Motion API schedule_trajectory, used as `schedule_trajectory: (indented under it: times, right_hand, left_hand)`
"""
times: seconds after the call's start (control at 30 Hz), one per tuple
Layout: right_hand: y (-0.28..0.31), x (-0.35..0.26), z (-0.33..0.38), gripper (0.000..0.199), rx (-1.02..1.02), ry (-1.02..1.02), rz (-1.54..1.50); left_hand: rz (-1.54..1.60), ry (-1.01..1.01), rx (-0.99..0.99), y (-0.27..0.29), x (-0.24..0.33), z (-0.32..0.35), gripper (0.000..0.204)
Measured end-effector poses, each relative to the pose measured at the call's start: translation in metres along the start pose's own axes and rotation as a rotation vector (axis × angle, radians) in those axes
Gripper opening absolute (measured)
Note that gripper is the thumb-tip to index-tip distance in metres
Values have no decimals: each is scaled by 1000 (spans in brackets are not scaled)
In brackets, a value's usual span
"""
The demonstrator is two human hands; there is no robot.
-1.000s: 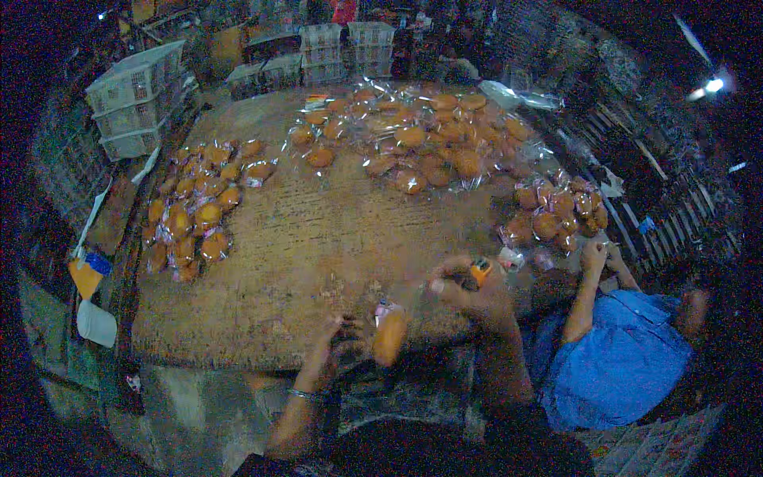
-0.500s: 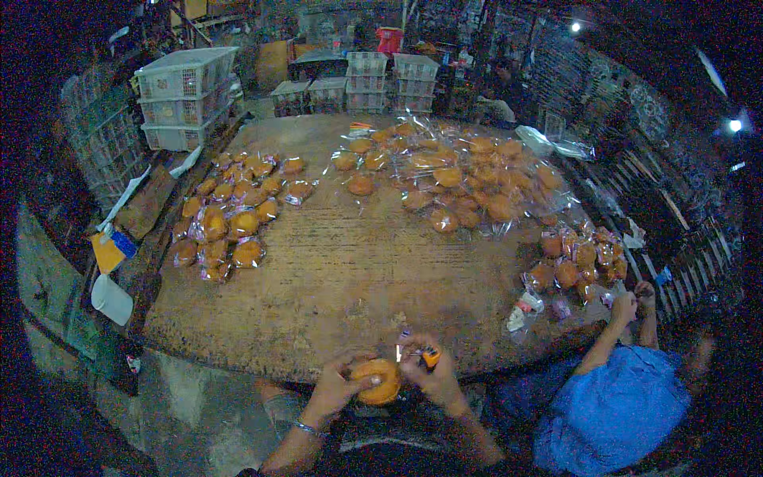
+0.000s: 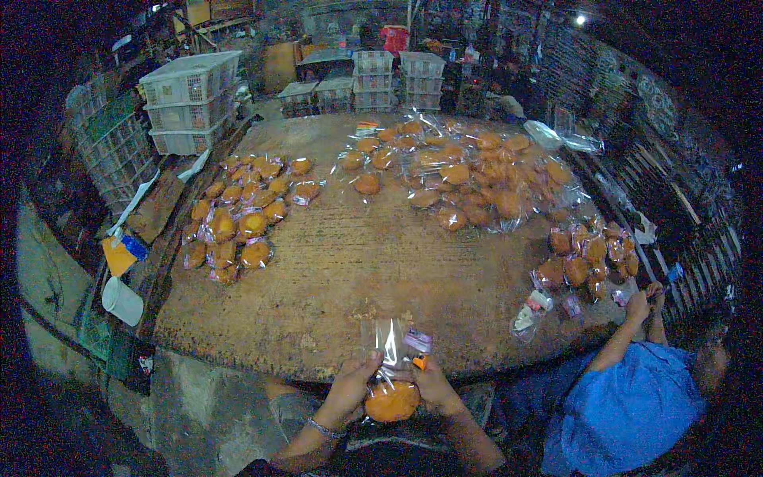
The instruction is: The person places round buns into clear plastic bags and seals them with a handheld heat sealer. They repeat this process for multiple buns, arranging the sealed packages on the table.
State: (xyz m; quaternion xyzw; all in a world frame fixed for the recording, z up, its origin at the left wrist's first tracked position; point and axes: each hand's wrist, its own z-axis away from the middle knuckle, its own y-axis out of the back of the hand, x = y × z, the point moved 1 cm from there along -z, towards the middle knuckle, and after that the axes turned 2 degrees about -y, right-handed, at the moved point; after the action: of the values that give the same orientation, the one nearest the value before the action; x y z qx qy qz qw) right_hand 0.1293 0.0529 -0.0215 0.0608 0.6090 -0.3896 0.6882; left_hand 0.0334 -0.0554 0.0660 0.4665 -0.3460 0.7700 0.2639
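At the table's near edge, a round golden-brown bun sits in a clear plastic bag, whose upper part stretches away from me over the wood. My left hand grips the bag's left side, fingers closed. On its right side my right hand is closed too, with a small orange object at its fingertips; its kind is unclear. A purple-and-white label shows at the bag's right edge, just beyond that hand.
Bagged buns lie in a group at left; a larger heap fills the far right. A co-worker in blue sits at right by more bagged buns. Plastic crates stand far left, near a white container.
The bun was bare-looking in my left hand; now it shows inside the clear bag, held between both hands. My right hand has come lower, and the view has shifted slightly.
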Motion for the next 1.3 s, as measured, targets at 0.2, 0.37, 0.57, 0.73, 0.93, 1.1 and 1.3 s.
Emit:
schedule_trajectory:
  times: [0.2,0.37,0.57,0.73,0.93,1.1,1.3]
  right_hand:
    - [-15,-24,21,21,54,599,445]
    - [-39,-61,37,15,39,903,657]
    - [-46,-63,32,9,-39,660,525]
    - [-49,-62,29,15,62,548,424]
    - [-47,-75,31,15,103,524,845]
    - [-32,-61,28,8,237,335,369]
    - [-37,-43,26,14,232,360,373]
  left_hand:
    - [53,3,-20,15,-14,-8,22]
    - [-298,-473,27,19,-4,8,18]
    - [-553,-501,-108,35,-32,-5,23]
    - [-644,-491,-301,35,-48,-15,32]
    - [-530,-233,-244,43,1,-4,33]
    - [-456,-299,-149,32,-13,-5,29]
    - [-495,-403,-147,27,-39,-9,31]
